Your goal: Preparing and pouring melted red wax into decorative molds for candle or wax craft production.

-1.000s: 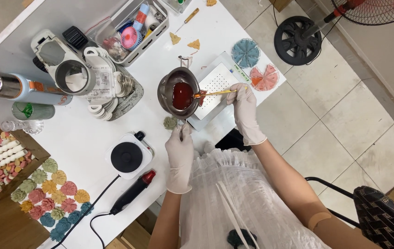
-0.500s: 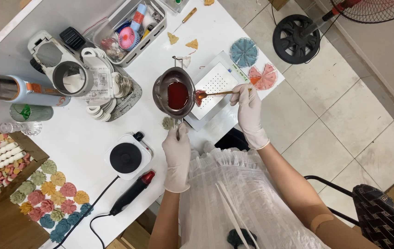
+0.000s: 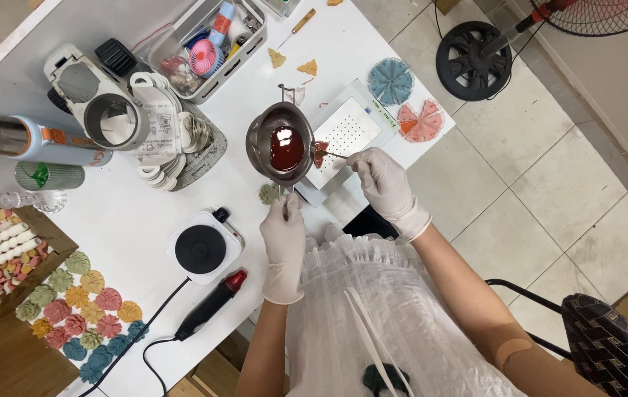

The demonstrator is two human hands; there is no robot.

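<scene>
Head cam, looking straight down. The person's left hand, in a white glove, was clamped around the handle of a small metal melting pot, fingers wrapped shut on it. The pot's long axis ran from the handle near the person up and away across the white table, with the bowl at the far end and a little spout on the far rim. The bowl sat well beyond the hand, full of dark red liquid, and whether it hovered or rested on the table couldn't be told.

The right hand, also gloved, was pinched shut on a thin stick that pointed left toward the pot, roughly crosswise to the handle. A small red dipped piece sat on its tip, just beside the pot's right rim and over a white perforated pad.

Around that: a small white hotplate to the left of the left hand, a black and red heat tool just below it, and rows of coloured leaf-shaped pieces further left. Two round fan-like pieces, blue and pink, lay past the pad near the table edge.
</scene>
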